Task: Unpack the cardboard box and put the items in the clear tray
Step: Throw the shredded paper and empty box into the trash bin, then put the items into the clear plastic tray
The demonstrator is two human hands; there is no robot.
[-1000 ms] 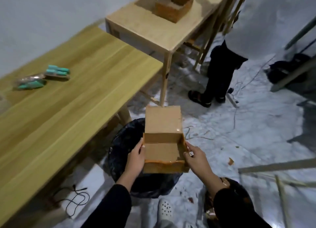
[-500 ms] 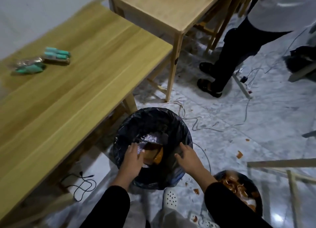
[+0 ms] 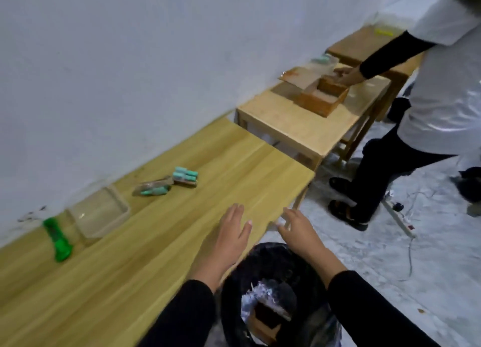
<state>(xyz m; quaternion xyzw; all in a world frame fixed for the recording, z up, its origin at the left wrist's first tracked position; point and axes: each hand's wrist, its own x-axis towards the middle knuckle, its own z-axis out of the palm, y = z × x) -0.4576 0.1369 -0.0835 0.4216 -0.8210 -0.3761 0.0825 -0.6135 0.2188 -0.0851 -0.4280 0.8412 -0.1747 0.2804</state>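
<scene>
- Both hands are empty with fingers spread: the left hand point(image 3: 229, 238) hovers over the wooden table point(image 3: 161, 242), the right hand point(image 3: 299, 232) just off its edge.
- The cardboard box point(image 3: 265, 318) lies in the black bin point(image 3: 307, 276) beside the table.
- On the table by the wall: the clear tray point(image 3: 100, 212), empty, between a green object point(image 3: 57, 240) and two teal packets point(image 3: 166, 182).

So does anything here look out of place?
Yes: the teal items and their wrapped pack lie loose on the table, outside the clear tray. A cardboard box sits in the bin.
</scene>
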